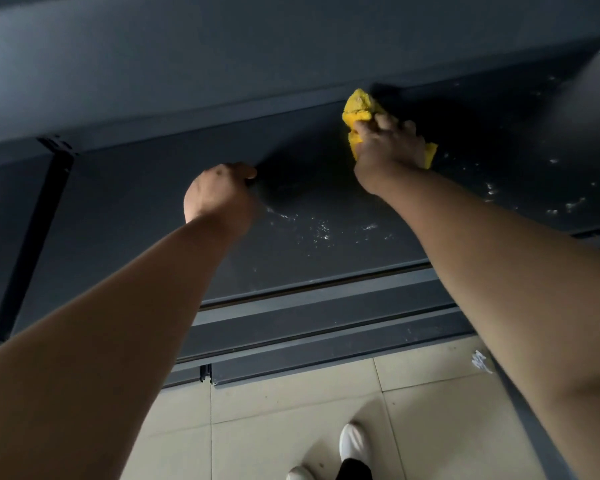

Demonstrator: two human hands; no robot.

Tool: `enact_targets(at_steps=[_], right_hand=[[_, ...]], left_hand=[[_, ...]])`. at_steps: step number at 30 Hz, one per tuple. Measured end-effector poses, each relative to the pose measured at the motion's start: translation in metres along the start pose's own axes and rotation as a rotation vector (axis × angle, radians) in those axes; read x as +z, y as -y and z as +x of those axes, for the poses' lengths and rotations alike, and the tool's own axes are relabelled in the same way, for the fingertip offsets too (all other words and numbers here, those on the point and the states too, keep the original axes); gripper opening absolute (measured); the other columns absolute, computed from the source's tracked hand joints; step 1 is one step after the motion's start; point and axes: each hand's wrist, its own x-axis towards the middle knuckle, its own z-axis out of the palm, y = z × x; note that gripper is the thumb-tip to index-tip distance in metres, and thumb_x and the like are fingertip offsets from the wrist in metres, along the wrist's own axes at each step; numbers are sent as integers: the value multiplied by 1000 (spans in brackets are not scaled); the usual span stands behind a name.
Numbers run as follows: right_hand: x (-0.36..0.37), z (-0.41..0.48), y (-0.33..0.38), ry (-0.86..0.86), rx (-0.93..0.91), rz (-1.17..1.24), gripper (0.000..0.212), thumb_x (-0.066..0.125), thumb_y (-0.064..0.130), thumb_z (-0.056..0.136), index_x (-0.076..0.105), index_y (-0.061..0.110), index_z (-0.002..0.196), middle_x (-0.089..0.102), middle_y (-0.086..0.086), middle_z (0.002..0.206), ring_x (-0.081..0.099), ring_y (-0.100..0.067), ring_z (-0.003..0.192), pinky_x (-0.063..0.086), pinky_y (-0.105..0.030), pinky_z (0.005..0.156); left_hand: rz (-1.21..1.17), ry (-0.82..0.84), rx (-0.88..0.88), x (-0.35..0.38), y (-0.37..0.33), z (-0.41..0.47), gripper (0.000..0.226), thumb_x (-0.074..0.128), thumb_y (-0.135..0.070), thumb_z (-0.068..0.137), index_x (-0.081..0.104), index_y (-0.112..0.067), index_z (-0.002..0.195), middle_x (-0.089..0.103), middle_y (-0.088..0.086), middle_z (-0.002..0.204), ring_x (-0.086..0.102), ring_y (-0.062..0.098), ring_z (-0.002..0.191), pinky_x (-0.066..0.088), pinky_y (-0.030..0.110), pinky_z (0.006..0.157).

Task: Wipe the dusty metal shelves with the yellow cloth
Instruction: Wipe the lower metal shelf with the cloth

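Forearms: two bare forearms fill the lower frame, reaching up and forward over the shelf.
Floor: pale tiled floor [291,403] below the shelf's front edge; white shoes [352,443] stand on it, and a small scrap of white paper [480,361] lies by the right forearm.
Shelf: dark metal shelf [136,209], with whitish dust specks [321,230] scattered across its middle and toward its right end.
Left hand: left hand [219,192] is curled into a loose fist resting on the shelf surface near its middle; fingers folded in, nothing visible inside them.
Right hand: right hand [390,143] presses down near the shelf's back edge, fingers closed around the yellow cloth [359,107].
Cloth: bunched, sticking out ahead of the knuckles toward the back edge, a corner showing on the hand's right side.
Containers: none visible.
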Motion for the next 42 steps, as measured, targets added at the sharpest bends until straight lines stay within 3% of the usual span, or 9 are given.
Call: enact_targets(at_steps=[6,13,17,20,30,42], right_hand=[[8,-32,42,-20,-79,46,53,41,26,93,29,32,144,23,0,154,28,-38,131,30,-48,101],[6,-73,97,63,-180,81,54,44,25,90,31,32,143,29,0,150,32,-36,127,30,-44,102],[7,-105,134,69,-273,99,55,45,20,88,35,30,141,32,-1,147,34,-35,124,31,-45,100],[7,-125,143,64,-335,129,53,45,20,88,36,29,140,31,0,148,33,-35,124,30,-45,100],[11,-164,87,-45,-368,123,52,44,22,92,34,34,141,35,4,147,38,-31,124,34,-43,97],[-8,-135,-34,17,-164,94,52,44,25,94,30,40,142,27,7,153,36,-31,128,33,-46,100]], left_hand=[[-114,-42,-10,-14,28,-15,37,50,-4,79,71,-20,105,69,15,101,60,36,94,36,28,66],[-86,41,-90,-37,41,-36,30,48,-4,80,69,-16,98,62,12,90,55,33,84,37,30,65],[3,55,-132,-43,51,-53,27,50,-10,87,66,-14,108,65,17,103,58,37,96,38,33,67],[105,107,-147,-40,56,-65,38,46,-5,85,62,-13,119,63,16,109,54,35,106,42,37,72],[148,160,-185,-33,35,-80,37,45,-9,88,52,-7,125,52,14,125,39,32,121,41,43,90],[-42,134,-142,-16,-49,-88,47,41,0,81,59,-15,122,60,11,115,52,31,107,42,37,73]])
